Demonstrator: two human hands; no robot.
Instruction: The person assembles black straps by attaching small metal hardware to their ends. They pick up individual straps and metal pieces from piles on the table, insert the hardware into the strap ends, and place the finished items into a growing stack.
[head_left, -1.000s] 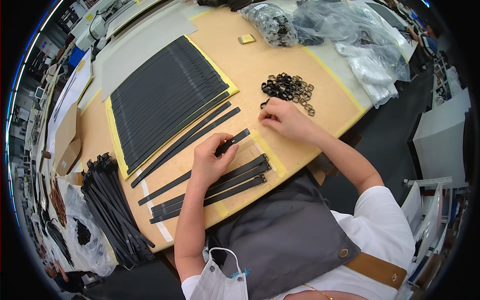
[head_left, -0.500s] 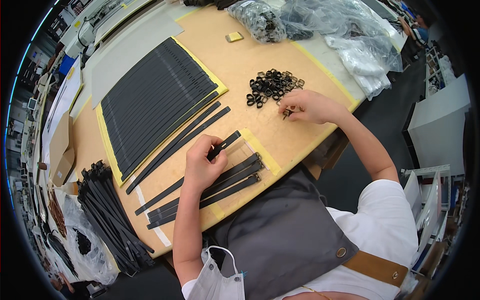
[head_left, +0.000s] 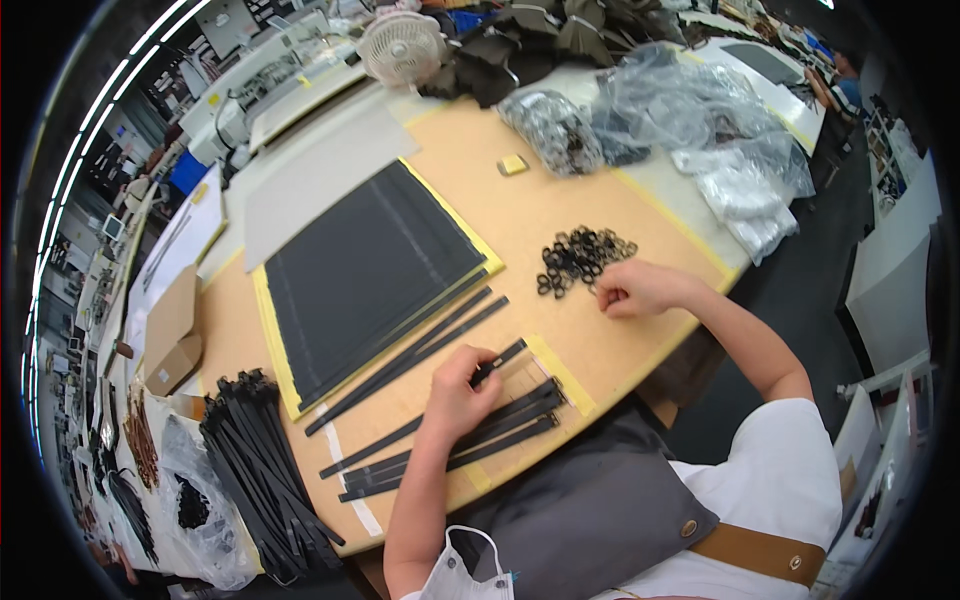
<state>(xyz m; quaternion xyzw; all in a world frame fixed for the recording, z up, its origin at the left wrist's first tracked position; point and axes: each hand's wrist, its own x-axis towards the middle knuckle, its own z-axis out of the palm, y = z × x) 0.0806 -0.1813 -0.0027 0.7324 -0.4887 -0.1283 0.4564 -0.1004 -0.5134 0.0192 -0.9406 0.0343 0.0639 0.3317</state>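
strip lights [head_left: 110, 105] run along the left of a busy workroom, and a pale fan [head_left: 402, 48] sits at the back by some dark bundles [head_left: 545, 45]. from where i stand, the tan table [head_left: 455, 190] is edged with yellow tape on its right side.

someone in a grey apron [head_left: 590, 510] works at the near edge. their left hand [head_left: 465, 395] is closed around a black strap [head_left: 372, 446], fingers pinching it near one end; that tip pokes out beyond the fingers, up and to the right, while the rest slants down left across the table, partly behind the wrist. their right hand [head_left: 645, 287] is at the near edge of a heap of small dark rings [head_left: 578, 258], fingers curled in; i can't tell whether anything is in its grip.

nearer the apron, more straps with buckles [head_left: 555, 390] at their right ends lie side by side. on the other side of the held strap are two loose ones [head_left: 408, 362], then a broad black panel [head_left: 375, 280] on a yellow-edged board. a thick bunch of straps [head_left: 255, 475] hangs over the left edge, below an open carton [head_left: 172, 340]. clear bags [head_left: 690, 105] crowd the far right corner.
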